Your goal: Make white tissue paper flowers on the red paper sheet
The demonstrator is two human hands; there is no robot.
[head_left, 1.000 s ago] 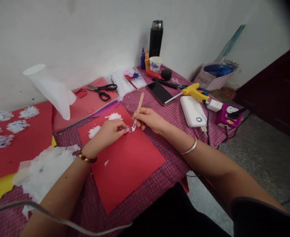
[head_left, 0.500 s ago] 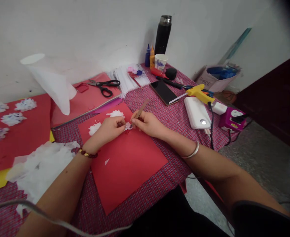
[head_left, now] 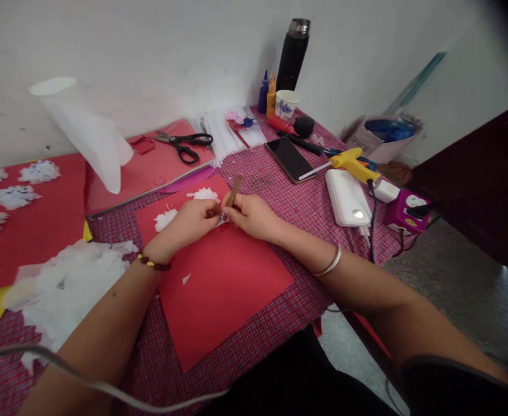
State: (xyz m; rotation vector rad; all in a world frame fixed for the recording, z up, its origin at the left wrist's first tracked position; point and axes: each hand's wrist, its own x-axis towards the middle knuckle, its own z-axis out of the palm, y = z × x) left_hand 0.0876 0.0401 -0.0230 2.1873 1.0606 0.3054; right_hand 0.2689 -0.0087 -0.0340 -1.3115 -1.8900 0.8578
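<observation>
A flat brown wooden craft stick (head_left: 235, 189) rises from my right hand (head_left: 256, 218), which is closed around its lower end. My left hand (head_left: 191, 221) is curled in a pinch right beside it, over the upper part of a red paper sheet (head_left: 223, 294). Between the fingertips of both hands shows a small piece of crumpled white paper (head_left: 223, 219), mostly covered by the fingers. Two ruffled white paper tufts lie on the sheet, one tuft (head_left: 166, 220) by my left wrist and another tuft (head_left: 205, 195) behind the fingers.
Torn white tissue paper (head_left: 70, 283) lies left of my forearm. Black-handled scissors (head_left: 187, 147) rest on red paper behind. To the right are a phone (head_left: 289, 159), a yellow glue gun (head_left: 353, 163) and a white power bank (head_left: 348, 199). A cable (head_left: 107, 390) crosses the front.
My hands have come closer together, hiding more of the small white paper. The stick has moved slightly left and stands more upright. The whole view has shifted a little.
</observation>
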